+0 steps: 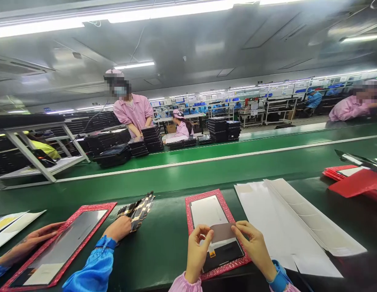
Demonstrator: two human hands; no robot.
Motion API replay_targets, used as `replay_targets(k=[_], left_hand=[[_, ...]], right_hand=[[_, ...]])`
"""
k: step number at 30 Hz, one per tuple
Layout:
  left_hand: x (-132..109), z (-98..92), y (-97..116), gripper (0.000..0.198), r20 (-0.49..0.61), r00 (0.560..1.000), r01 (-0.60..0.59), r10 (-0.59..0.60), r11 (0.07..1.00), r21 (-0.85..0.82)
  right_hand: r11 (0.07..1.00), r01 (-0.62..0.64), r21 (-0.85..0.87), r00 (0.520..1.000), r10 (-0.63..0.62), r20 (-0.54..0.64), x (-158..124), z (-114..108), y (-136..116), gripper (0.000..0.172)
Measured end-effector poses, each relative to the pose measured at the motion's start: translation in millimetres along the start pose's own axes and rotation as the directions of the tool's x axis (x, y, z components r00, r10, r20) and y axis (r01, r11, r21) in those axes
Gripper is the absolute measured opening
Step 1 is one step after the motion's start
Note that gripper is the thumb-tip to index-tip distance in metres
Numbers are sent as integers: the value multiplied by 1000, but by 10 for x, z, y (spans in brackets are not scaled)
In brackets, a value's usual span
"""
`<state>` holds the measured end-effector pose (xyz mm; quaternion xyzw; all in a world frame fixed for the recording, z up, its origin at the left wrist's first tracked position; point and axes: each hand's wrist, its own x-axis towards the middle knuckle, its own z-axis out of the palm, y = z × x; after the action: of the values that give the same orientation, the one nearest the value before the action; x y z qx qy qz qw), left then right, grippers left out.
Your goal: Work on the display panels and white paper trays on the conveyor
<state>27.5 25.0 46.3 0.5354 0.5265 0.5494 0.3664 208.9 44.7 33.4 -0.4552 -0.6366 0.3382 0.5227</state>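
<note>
Head view: left hand, right hand, fingers pinching tan film on display panel; green conveyor belt, factory hall beyond.

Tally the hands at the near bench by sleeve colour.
Pink sleeves: 2 (left hand, right hand)
Blue sleeves: 2 (co-worker's hand on the panel, co-worker's hand by the ribbon cables)
Total: 4

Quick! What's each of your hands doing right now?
Left hand: closed, pinching the white film.
Right hand: closed, pinching the brown tab.
</note>
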Motion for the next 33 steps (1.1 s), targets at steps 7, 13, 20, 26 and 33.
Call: replay_targets(k=[7, 13, 20, 26, 33], left_hand=[[-46, -4, -73, 23, -32, 999, -5, 10, 988, 152], [-136, -27, -290, 30, -31, 993, 116, -112, 970, 213], [-305, 39, -327, 54, -40, 984, 175, -171, 955, 238], [-292, 86, -318, 54, -67, 989, 146, -133, 956, 256], [-288, 59, -345, 51, -25, 992, 129, -127, 947, 294]], right_hand=[[997, -38, -73, 999, 37, -13, -47, -67, 31, 27], [985, -169, -47, 982, 172, 83, -75, -120, 154, 23], [982, -184, -32, 940, 185, 287, -138, -193, 253, 23], [984, -179, -27, 939, 179, 293, -154, -196, 349, 24], [987, -156, -34, 941, 159, 298, -152, -194, 410, 24]])
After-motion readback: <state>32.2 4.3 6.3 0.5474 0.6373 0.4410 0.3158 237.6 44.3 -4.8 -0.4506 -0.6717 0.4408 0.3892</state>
